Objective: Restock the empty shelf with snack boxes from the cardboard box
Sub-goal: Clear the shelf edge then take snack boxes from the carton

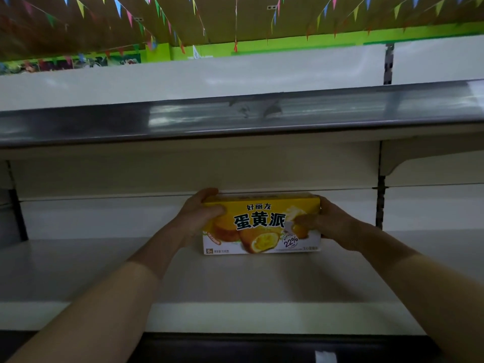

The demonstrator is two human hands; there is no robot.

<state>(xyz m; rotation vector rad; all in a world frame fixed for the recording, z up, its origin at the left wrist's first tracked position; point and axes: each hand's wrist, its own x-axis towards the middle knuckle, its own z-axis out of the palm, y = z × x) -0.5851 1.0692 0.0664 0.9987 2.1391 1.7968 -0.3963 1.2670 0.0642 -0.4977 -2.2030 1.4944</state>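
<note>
A yellow and white snack box (pixel 262 224) with pictures of filled cakes stands upright on the white shelf (pixel 78 271), near the back panel, its front facing me. My left hand (pixel 201 213) grips its left end, fingers over the top edge and thumb on the front. My right hand (pixel 330 221) holds its right end, thumb lying across the front. The cardboard box is out of view.
Above the box runs an upper shelf with a grey price rail (pixel 235 116). Slotted uprights (pixel 379 205) stand at the right and far left. A dark front rail (pixel 262 347) edges the shelf below my arms. Coloured pennants hang from the ceiling.
</note>
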